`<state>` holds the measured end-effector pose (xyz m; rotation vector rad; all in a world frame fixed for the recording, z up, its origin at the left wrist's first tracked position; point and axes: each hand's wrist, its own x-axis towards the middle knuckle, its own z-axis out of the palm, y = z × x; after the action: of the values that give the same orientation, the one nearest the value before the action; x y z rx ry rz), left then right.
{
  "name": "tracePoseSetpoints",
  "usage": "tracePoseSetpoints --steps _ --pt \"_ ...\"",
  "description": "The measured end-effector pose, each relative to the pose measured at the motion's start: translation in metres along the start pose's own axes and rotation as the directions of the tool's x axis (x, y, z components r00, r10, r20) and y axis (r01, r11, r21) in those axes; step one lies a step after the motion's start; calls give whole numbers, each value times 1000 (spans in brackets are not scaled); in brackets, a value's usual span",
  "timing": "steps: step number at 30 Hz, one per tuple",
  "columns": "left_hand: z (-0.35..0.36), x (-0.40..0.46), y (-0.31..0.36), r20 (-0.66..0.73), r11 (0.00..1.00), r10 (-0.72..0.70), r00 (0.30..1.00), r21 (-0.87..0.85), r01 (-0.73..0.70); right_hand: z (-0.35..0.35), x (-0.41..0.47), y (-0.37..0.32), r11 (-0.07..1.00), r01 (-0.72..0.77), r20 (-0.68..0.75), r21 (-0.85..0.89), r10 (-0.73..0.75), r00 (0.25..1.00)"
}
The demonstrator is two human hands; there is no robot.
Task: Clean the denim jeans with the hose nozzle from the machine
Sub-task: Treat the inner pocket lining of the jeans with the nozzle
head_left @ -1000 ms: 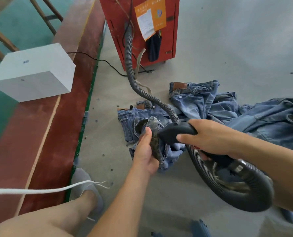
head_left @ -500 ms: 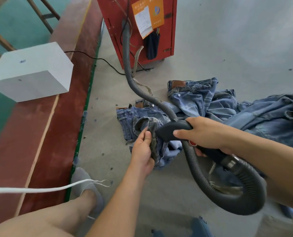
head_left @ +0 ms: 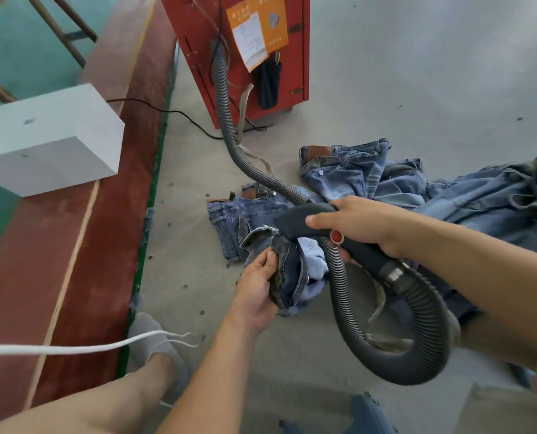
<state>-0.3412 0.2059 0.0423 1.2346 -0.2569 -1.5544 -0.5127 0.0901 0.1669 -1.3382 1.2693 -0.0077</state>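
left hand (head_left: 256, 289) pinches folded denim jeans (head_left: 287, 274) up off the floor | right hand (head_left: 359, 227) grips hose nozzle (head_left: 295, 222), tip touching fold | tip: hold cloth tight, slide nozzle slowly

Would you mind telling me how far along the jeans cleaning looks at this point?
Done: nothing shows which jeans are finished. In hand: the left hand grips a bunched fold of the jeans, and the right hand holds the hose nozzle with its tip at that fold; the hose runs back to the red machine. Left, probably: more denim lies on the floor behind.
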Motion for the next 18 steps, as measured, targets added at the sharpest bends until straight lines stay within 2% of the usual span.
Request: tracePoseSetpoints --steps 3,8,14,18 --pt "-2 1 2 5 999 27 1000 -34 -26 -13 1 -3 994 -49 -21 94 51 998" --pt "-6 1 8 6 999 29 1000 -16 -29 -25 -7 -1 997 -72 128 -28 74 989" --pt "-7 -3 10 7 999 34 999 36 -34 -16 11 2 988 -106 66 113 99 993" --pt "-8 -2 16 -12 996 44 999 76 -43 -34 4 0 992 -115 98 48 110 989"
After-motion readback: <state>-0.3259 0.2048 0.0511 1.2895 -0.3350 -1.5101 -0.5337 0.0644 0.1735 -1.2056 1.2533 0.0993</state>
